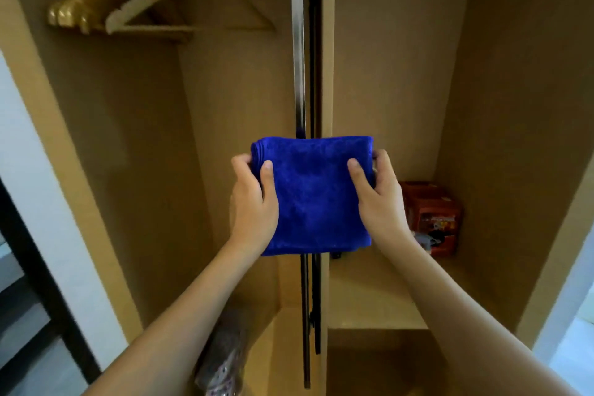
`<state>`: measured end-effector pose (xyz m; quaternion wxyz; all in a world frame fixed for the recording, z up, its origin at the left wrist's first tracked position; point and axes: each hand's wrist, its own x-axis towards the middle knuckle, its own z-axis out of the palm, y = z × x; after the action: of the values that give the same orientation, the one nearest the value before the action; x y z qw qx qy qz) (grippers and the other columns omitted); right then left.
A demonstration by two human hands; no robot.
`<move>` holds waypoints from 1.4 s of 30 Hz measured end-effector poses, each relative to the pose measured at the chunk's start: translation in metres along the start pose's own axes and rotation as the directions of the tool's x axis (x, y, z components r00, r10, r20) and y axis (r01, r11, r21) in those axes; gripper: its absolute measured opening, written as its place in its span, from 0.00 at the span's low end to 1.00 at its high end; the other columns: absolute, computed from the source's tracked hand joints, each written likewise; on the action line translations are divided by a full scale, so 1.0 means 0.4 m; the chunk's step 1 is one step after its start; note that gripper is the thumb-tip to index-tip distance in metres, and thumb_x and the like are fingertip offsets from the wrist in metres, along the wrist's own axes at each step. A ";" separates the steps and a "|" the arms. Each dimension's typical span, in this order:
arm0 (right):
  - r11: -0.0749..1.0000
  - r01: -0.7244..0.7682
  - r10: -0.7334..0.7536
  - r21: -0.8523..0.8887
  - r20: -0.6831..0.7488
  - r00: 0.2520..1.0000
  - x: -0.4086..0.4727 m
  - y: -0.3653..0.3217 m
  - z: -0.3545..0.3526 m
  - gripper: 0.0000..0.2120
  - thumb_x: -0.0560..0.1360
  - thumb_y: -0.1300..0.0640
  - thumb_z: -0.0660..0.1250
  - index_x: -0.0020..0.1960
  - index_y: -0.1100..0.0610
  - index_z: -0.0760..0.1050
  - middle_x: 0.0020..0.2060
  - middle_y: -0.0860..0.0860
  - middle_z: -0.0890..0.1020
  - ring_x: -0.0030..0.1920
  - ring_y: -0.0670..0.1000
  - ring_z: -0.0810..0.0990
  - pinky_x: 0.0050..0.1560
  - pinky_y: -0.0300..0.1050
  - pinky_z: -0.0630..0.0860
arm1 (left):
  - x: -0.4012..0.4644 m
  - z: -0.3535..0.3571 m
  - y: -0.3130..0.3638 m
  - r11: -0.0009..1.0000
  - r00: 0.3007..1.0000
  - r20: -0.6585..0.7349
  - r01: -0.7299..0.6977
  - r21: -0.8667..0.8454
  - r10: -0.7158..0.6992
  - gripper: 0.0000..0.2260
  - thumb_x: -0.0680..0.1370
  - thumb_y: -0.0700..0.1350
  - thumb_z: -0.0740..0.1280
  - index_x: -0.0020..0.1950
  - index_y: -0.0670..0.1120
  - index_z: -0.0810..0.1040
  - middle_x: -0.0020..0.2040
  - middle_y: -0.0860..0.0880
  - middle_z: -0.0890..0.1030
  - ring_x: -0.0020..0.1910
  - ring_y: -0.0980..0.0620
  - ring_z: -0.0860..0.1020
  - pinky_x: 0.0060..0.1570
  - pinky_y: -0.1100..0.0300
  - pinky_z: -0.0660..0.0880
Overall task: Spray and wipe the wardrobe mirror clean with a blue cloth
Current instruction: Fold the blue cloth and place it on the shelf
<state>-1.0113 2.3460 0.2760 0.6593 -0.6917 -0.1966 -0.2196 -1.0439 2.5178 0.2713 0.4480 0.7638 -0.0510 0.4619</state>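
A folded blue cloth (313, 196) is held up in front of the open wardrobe, at the middle of the head view. My left hand (254, 199) grips its left edge, thumb on the front. My right hand (379, 199) grips its right edge the same way. Behind the cloth runs a narrow vertical strip, the mirror panel (298, 42) seen edge-on, with a dark rail beside it. The mirror's face does not show. No spray bottle is in view.
Wooden hangers (135, 10) hang at the upper left inside the wardrobe. An orange box (432, 215) sits on the right-hand shelf (369, 299). A patterned bag (225, 354) lies low in the left compartment. A white wall and dark frame (38, 267) stand at the left.
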 end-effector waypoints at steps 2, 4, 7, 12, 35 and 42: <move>0.998 0.070 -0.070 -0.003 -0.003 0.998 0.050 -0.042 0.024 0.08 0.81 0.50 0.59 0.52 0.54 0.68 0.41 0.49 0.79 0.37 0.45 0.77 0.37 0.37 0.75 | 0.062 -0.007 0.022 0.999 0.998 -0.046 -0.040 0.025 0.041 0.04 0.84 0.49 0.53 0.56 0.50 0.61 0.37 0.53 0.72 0.30 0.54 0.73 0.29 0.59 0.70; 0.992 0.125 -0.125 -0.004 -0.025 0.992 0.101 -0.079 0.043 0.09 0.82 0.50 0.58 0.52 0.56 0.67 0.37 0.46 0.77 0.33 0.43 0.74 0.33 0.36 0.73 | 0.119 -0.008 0.046 0.997 0.994 -0.090 -0.066 0.035 0.069 0.05 0.84 0.50 0.52 0.56 0.50 0.60 0.36 0.53 0.71 0.29 0.55 0.71 0.28 0.62 0.68; 0.980 0.198 -0.198 -0.008 -0.069 0.978 0.169 -0.131 0.062 0.11 0.82 0.50 0.58 0.52 0.58 0.68 0.35 0.45 0.75 0.31 0.42 0.72 0.31 0.37 0.72 | 0.197 -0.009 0.086 0.990 0.980 -0.143 -0.128 0.053 0.135 0.05 0.84 0.49 0.52 0.56 0.49 0.60 0.34 0.53 0.70 0.27 0.56 0.69 0.27 0.61 0.66; 0.954 0.301 -0.297 0.016 -0.120 0.947 0.274 -0.213 0.064 0.10 0.82 0.50 0.59 0.53 0.57 0.69 0.36 0.44 0.76 0.31 0.40 0.72 0.33 0.35 0.73 | 0.329 -0.022 0.160 0.964 0.950 -0.179 -0.237 0.125 0.257 0.05 0.84 0.48 0.52 0.55 0.48 0.60 0.33 0.55 0.68 0.25 0.59 0.68 0.26 0.64 0.65; 0.916 0.385 -0.400 -0.109 -0.225 0.888 0.559 -0.386 0.087 0.21 0.77 0.39 0.62 0.40 0.56 0.68 0.33 0.47 0.74 0.31 0.45 0.70 0.34 0.39 0.69 | 0.621 -0.012 0.270 0.968 0.936 -0.247 -0.232 0.098 0.249 0.09 0.84 0.50 0.53 0.54 0.45 0.61 0.37 0.56 0.69 0.32 0.60 0.69 0.33 0.72 0.69; 0.919 0.378 -0.395 -0.116 -0.225 0.891 0.533 -0.315 0.098 0.21 0.77 0.39 0.62 0.39 0.56 0.67 0.31 0.45 0.71 0.29 0.42 0.67 0.31 0.34 0.66 | 0.577 0.013 0.209 0.972 0.941 -0.243 -0.225 0.066 0.235 0.08 0.84 0.51 0.52 0.55 0.46 0.61 0.38 0.55 0.72 0.34 0.58 0.73 0.34 0.65 0.71</move>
<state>-0.9041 2.3882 0.4988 0.5972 -0.6289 -0.2398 -0.4363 -0.9504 2.5418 0.4970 0.3794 0.6969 -0.0747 0.6040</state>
